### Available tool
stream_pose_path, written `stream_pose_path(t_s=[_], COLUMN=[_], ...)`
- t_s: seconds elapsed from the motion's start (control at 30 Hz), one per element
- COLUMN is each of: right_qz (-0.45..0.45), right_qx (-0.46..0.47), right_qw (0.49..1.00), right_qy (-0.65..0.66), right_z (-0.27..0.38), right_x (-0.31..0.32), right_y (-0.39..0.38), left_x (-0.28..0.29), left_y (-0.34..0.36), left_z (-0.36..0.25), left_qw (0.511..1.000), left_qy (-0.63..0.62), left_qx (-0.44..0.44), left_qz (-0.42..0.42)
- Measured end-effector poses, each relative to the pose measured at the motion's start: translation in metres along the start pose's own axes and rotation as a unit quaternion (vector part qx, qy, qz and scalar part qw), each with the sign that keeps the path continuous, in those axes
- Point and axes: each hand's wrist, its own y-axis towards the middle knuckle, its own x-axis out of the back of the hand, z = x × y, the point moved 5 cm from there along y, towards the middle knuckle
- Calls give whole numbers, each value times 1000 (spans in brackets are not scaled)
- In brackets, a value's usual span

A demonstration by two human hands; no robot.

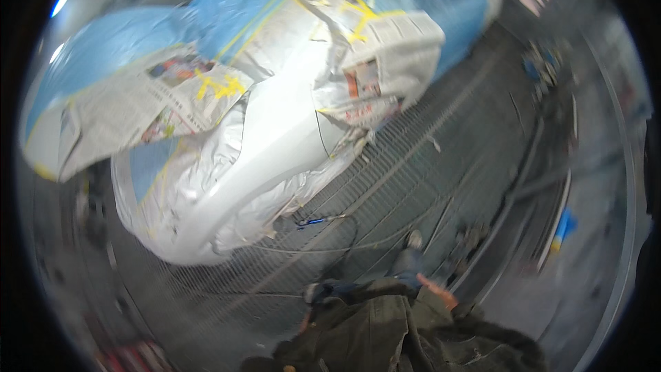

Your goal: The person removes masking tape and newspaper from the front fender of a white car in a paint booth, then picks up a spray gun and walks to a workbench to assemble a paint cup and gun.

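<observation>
My right hand [439,291] hangs low beside my body, just past the green-brown sleeve; its fingers are blurred and I cannot see what is in them, if anything. Only a small blurred strip of my left hand [305,319] shows at the other side of my jacket, its fingers hidden. In front of me stands a car with a bare white body panel [279,120]. Around that panel, sheets of newspaper [148,100] and blue plastic film [110,41] cover the car, held by yellow tape [222,85]. Both hands are apart from the car.
Ribbed grating [385,165] forms the floor. On it lies a blue-handled tool [315,221] near a thin hose [358,246] that runs toward my feet. Along the right wall sits a blue and yellow object [563,229]. A blurred red striped thing [134,358] is at lower left.
</observation>
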Motion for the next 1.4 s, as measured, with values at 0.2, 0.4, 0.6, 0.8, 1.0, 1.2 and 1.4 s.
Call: stream_pose_path(t_s=[0.2, 0.4, 0.6, 0.8, 1.0, 1.2, 1.4], right_qz=[-299, -398, -436, -339, -260, -460, -458], right_qx=[-316, -167, -182, -408, -381, -324, -460], right_qw=[800, 790, 736, 845, 885, 778, 694], right_qy=[413, 435, 485, 67, 61, 279, 310], right_z=[-15, -16, -55, -228, -220, -286, -275], right_x=[-173, -321, -452, -619, -777, -1009, -1102], right_y=[-24, -97, -120, -135, -106, -141, -184], left_x=[134, 225, 283, 313, 328, 382, 440], left_y=[-60, -78, -116, -133, -166, -207, -221], left_z=[112, 159, 204, 250, 311, 362, 399], left_qw=[984, 958, 933, 904, 873, 833, 826], left_qy=[125, 211, 268, 317, 356, 413, 432], left_qx=[2, -15, -20, -46, -84, -87, -92], left_qz=[124, 194, 239, 285, 323, 357, 352])
